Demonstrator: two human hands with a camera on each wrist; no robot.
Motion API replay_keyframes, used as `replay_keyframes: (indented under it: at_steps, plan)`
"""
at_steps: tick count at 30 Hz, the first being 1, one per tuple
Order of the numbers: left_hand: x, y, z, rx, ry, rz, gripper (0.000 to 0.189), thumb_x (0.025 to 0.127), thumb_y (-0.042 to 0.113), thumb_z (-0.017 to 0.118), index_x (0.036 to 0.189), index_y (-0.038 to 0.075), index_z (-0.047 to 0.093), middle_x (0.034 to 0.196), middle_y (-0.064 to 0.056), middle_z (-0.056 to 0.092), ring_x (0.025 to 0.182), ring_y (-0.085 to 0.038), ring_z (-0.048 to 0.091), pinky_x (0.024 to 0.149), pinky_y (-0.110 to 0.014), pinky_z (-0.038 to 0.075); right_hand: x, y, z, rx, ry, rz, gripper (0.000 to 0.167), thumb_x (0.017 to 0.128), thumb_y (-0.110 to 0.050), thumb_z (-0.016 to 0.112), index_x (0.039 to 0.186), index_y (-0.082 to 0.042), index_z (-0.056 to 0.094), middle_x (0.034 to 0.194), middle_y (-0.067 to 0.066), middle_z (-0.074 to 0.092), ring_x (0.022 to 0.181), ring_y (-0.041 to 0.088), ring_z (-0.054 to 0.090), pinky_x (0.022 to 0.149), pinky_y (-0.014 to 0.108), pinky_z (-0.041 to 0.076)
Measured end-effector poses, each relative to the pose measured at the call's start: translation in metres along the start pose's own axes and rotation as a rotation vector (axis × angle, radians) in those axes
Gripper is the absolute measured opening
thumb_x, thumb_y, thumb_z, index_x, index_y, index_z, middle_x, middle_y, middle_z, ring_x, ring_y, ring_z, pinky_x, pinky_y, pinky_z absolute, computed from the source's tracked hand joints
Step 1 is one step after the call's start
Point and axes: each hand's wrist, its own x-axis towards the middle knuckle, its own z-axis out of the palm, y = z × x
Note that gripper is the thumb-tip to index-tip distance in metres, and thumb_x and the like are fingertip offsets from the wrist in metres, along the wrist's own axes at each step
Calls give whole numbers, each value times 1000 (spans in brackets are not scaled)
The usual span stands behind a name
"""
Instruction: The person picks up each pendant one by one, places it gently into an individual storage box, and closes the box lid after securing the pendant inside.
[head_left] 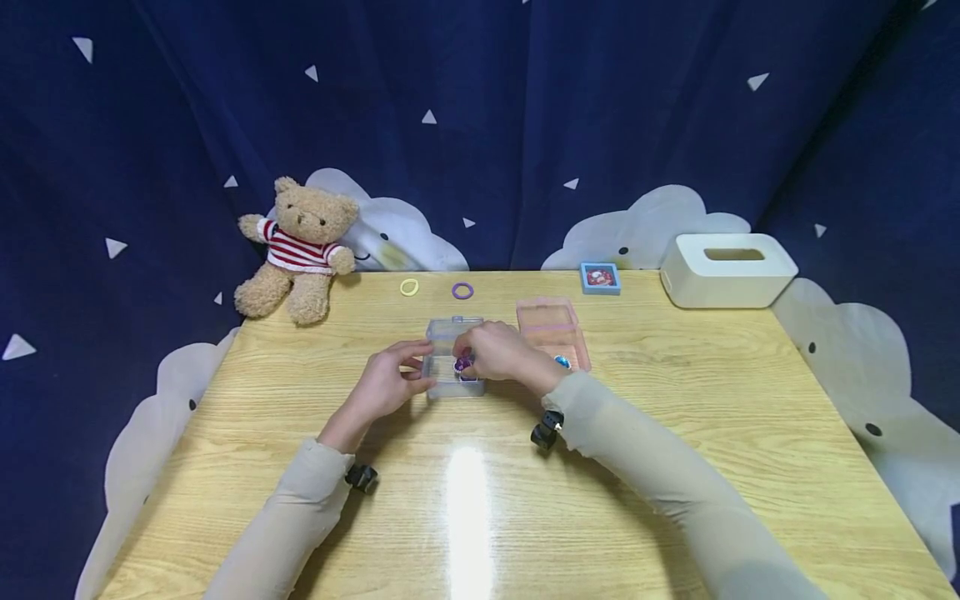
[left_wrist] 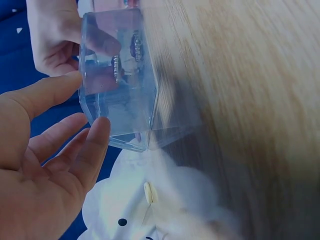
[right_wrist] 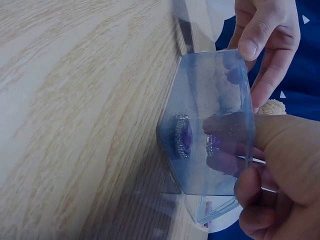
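Observation:
A clear bluish plastic box [head_left: 455, 390] stands on the table with its hinged lid raised at the back. At its left side is my left hand [head_left: 384, 382], thumb and fingertips touching the rim, fingers loosely spread. My right hand [head_left: 497, 350] reaches in from above, with fingers inside the box. Through the wall in the right wrist view, these fingers pinch a purple jewel [right_wrist: 213, 144] with a rhinestone edge. A second purple jewel [right_wrist: 183, 136], also ringed with rhinestones, lies at the bottom of the box.
Beside the right forearm stands an open pink box [head_left: 547, 315] with a blue jewel [head_left: 562, 362] in it. Farther back are a yellow ring [head_left: 408, 287], a purple ring [head_left: 462, 291], a small blue framed case [head_left: 600, 279], a white tissue box [head_left: 727, 283] and a teddy bear [head_left: 300, 250].

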Motion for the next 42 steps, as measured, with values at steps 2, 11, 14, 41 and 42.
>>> replay_keyframes:
  at_steps: [2, 11, 14, 41, 42]
  plan:
    - [0, 0, 0, 2, 0, 7, 53, 82, 3, 79, 132, -4, 61, 144, -18, 56, 107, -37, 68, 92, -37, 61, 0, 1, 1, -22, 4, 2, 27, 77, -37, 84, 101, -25, 76, 97, -11, 76, 93, 16, 71, 80, 36, 59]
    - [-1, 2, 0, -7, -1, 14, 54, 81, 1, 79, 131, -6, 60, 145, -20, 55, 108, -39, 68, 93, -38, 61, -2, 2, 3, -38, -6, 12, 30, 77, -40, 84, 102, -25, 77, 97, -9, 76, 88, 17, 70, 77, 36, 59]
    - [-1, 2, 0, -9, -2, 10, 54, 82, 1, 79, 131, -6, 60, 145, -20, 55, 108, -39, 68, 93, -38, 61, -3, 3, 3, -37, -10, 9, 29, 78, -39, 84, 102, -24, 78, 96, -9, 76, 86, 16, 69, 76, 35, 59]
    - [-3, 5, 0, -11, 1, -7, 55, 80, -1, 79, 131, -6, 60, 144, -22, 54, 109, -39, 67, 93, -36, 61, -17, 14, -23, 282, 154, 99, 20, 86, -25, 76, 104, -16, 76, 97, -4, 77, 101, 24, 71, 91, 38, 55]
    - [-3, 5, -1, -9, 1, -7, 55, 80, 0, 80, 132, -6, 60, 144, -21, 54, 109, -39, 67, 93, -37, 61, -17, 16, -24, 291, 162, 113, 19, 86, -26, 76, 103, -17, 76, 96, -4, 77, 101, 24, 71, 91, 38, 55]
